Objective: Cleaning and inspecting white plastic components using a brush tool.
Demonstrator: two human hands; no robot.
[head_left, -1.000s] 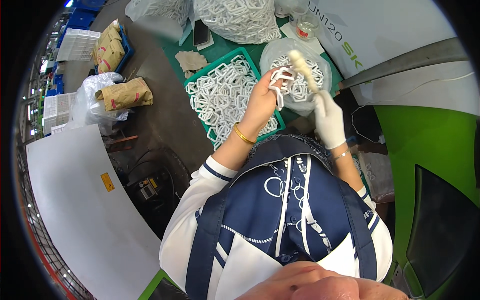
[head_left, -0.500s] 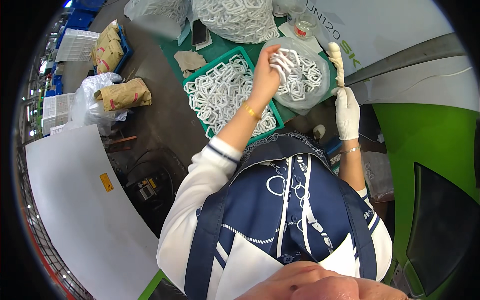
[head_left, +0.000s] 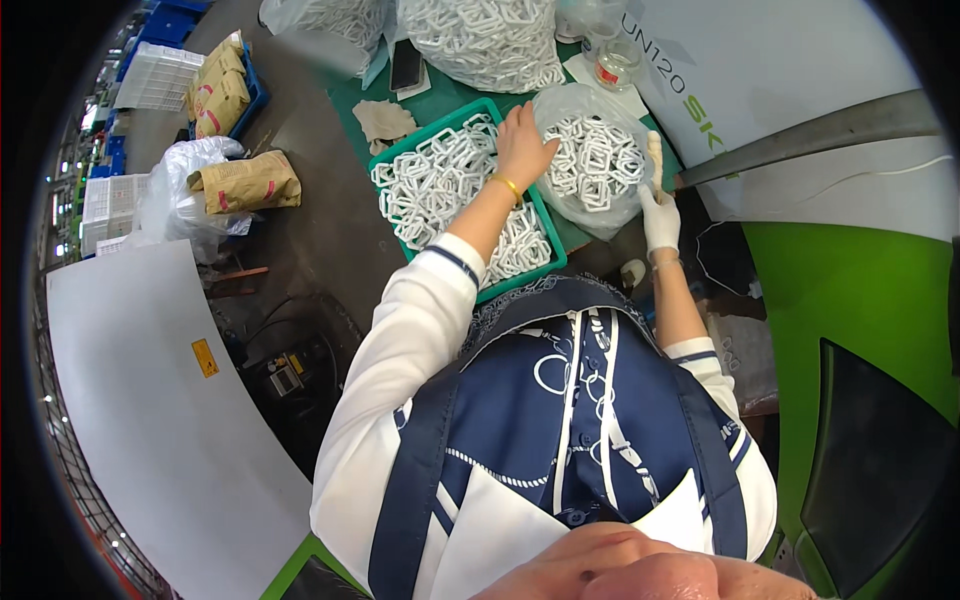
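Note:
My left hand (head_left: 525,150), bare, lies over the right side of a green tray (head_left: 555,268). Its thumb stands apart from the fingers, and I see nothing held in it. White rectangular plastic rings (head_left: 435,190) fill this tray in a loose heap. Just right of that hand, an open clear plastic bag (head_left: 590,222) contains more white rings (head_left: 595,165). At the bag's right edge, my right hand (head_left: 661,222), in a white glove, is closed round the lower end of a lumpy cream-coloured stick (head_left: 655,155).
Behind the tray sit a large bag of white rings (head_left: 480,40), a dark phone (head_left: 407,65) and a beige cloth (head_left: 383,122). A glass jar (head_left: 617,62) stands at the back right. A grey machine bar (head_left: 800,152) juts in from the right.
My left hand has moved from over the bag to the tray and let go of its bunch of rings. My right hand has come nearer and leftward to the bag's edge with the stick.

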